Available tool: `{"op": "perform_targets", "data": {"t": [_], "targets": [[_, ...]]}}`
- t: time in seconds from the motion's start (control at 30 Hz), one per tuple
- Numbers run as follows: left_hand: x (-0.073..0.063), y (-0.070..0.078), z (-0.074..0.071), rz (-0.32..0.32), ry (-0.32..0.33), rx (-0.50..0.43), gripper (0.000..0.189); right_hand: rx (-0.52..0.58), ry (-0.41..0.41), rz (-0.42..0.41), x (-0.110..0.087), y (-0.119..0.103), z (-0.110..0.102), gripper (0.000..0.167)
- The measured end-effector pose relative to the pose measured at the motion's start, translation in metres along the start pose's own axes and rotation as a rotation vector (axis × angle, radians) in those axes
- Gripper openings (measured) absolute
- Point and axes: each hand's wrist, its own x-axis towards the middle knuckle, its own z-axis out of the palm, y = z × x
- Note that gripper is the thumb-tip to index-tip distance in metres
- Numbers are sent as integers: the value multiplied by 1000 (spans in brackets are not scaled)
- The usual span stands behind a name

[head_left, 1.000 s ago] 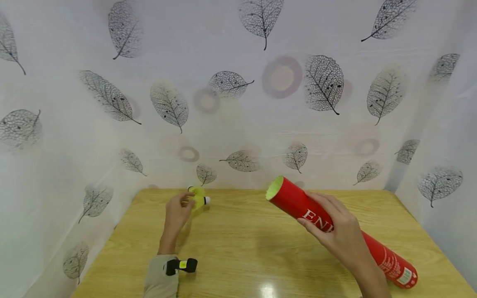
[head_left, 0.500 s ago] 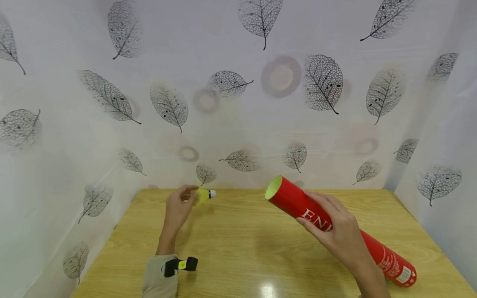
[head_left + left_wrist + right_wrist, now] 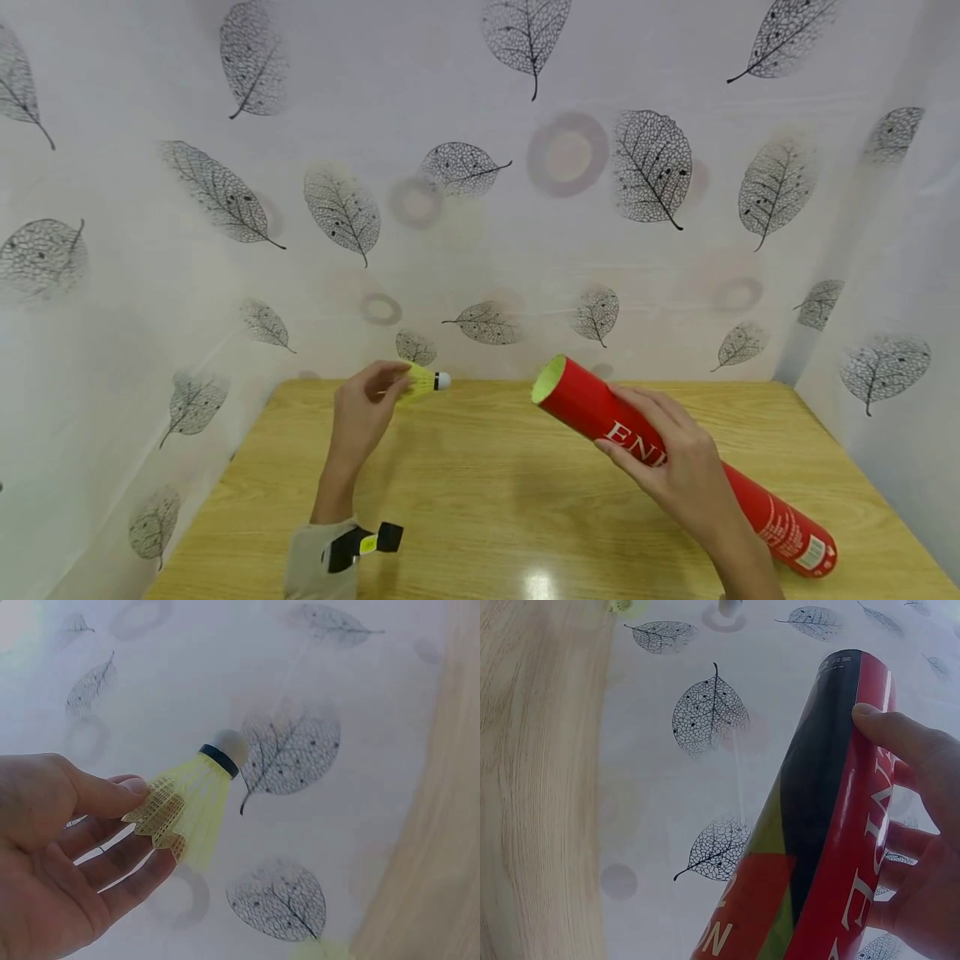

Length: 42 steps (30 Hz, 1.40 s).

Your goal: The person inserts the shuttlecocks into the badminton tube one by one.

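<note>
A yellow shuttlecock (image 3: 422,381) with a white cork and a black band is pinched by its skirt in my left hand (image 3: 367,404), raised near the table's back edge. In the left wrist view the thumb lies on one side of the skirt (image 3: 191,810) and the fingers on the other, cork pointing away. On the right, my right hand (image 3: 686,467) grips a red shuttlecock tube (image 3: 765,508) around its middle. The tube is tilted, its open end (image 3: 551,381) up and to the left, showing a light green inside. Its bottom end sits lower, at the right.
A wooden table (image 3: 465,483) lies beneath both hands. White cloth (image 3: 480,250) printed with dark leaves rises behind it and on both sides. A black band with a small device (image 3: 367,543) is on the left sleeve.
The left hand has lifted the shuttlecock and carried it a little to the right, its cork now pointing toward the tube. My right hand and the tube have hardly moved.
</note>
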Motion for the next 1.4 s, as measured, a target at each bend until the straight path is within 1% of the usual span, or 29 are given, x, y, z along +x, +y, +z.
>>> {"op": "perform_targets", "data": {"t": [0.23,0.37,0.63,0.83,0.97,1.13,1.37,1.4], "targets": [[-6,18,4,80,-16,-61,15,-5,5,-7,-2,0,0,76],[-9,28,7,117,-4,-90,16,7,-6,-8,-3,-2,1,76],[-13,51,18,259,21,-149,19,4,-8,-14,-2,-5,4,74],[-18,68,26,334,29,-212,21,15,-19,-11,-3,-6,6,73],[-21,74,33,362,12,-240,22,25,-23,-8,-3,-8,8,73],[-24,78,42,367,-8,-250,23,32,-34,-10,-2,-9,10,73],[-27,81,53,411,-6,-238,24,24,-50,-2,-2,-11,12,72],[-28,80,54,410,-7,-235,24,23,-52,-2,-2,-12,13,72]]}}
